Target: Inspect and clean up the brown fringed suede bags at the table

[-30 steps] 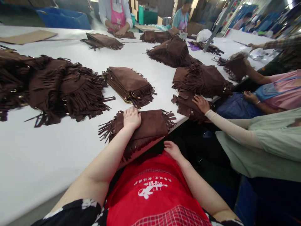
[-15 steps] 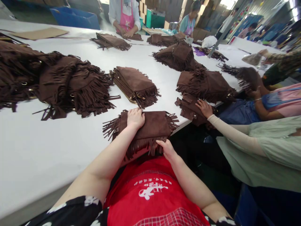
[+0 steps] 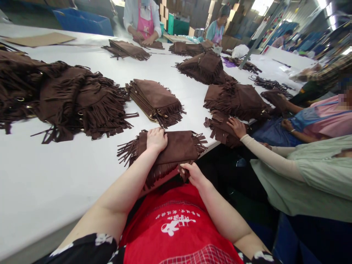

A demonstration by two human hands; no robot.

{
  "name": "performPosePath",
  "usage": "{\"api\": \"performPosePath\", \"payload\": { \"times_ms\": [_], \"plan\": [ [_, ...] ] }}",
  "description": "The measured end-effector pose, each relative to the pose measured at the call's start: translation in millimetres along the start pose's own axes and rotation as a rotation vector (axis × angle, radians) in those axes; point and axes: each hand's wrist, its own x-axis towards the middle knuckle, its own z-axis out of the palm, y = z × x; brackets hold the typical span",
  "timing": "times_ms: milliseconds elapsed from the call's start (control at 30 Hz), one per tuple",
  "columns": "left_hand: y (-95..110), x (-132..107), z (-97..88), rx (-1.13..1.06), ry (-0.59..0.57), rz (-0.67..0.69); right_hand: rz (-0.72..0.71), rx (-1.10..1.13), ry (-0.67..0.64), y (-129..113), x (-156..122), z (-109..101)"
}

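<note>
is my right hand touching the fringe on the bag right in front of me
Touching. The head view shows your right hand closed around a bunch of fringe, strands showing beside the thumb.

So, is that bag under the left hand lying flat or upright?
Flat: the brown bag lies broad side up on the white table, left hand on top, fringe fanning out at both ends.

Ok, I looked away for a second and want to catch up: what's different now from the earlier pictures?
The right hand was off the bag, by the table edge; it has moved left to the bag's near side and taken hold of some fringe, now bunched in its grip. Unchanged: the left hand rests on top of the brown bag, and the zipped bag beyond lies where it was.
</note>
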Motion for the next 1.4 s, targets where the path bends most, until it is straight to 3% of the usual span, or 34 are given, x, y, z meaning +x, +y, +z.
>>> {"api": "performPosePath", "payload": {
  "times_ms": [133,233,300,367,467,567,700,833,1033,1200,1300,1400],
  "plan": [
    [1,-1,-1.9,-0.012,-0.014,-0.003,0.076,-0.246,0.018,30,-3,-10],
    [1,-1,-3.1,-0.017,-0.029,-0.011,0.183,-0.466,-0.014,55,-12,-29],
    [2,-1,-3.1,-0.004,-0.037,-0.015,0.190,-0.484,0.018,60,-15,-46],
    [2,0,-2.4,0.014,-0.027,-0.012,0.122,-0.447,0.113,53,-13,-60],
    [2,0,-0.7,0.037,0.001,-0.007,-0.119,-0.305,0.275,26,-4,-67],
    [1,0,-0.2,0.047,0.005,-0.004,-0.286,-0.077,0.217,2,2,-53],
    [1,-1,-1.5,0.049,-0.012,-0.005,-0.173,0.055,0.096,-9,0,-29],
    [2,-1,-2.8,0.047,-0.011,0.001,-0.092,0.026,0.075,-7,0,-23],
    [3,0,-3.0,0.051,-0.015,-0.005,-0.039,-0.247,0.191,3,15,-31],
    [2,0,-2.7,0.021,-0.007,0.002,0.092,-0.386,0.099,38,3,-40],
    [2,0,-2.5,0.025,-0.016,-0.002,0.134,-0.440,0.079,54,-8,-58],
    [2,0,-2.0,0.017,-0.007,-0.001,0.077,-0.465,0.150,48,-7,-79]
  ]
}}
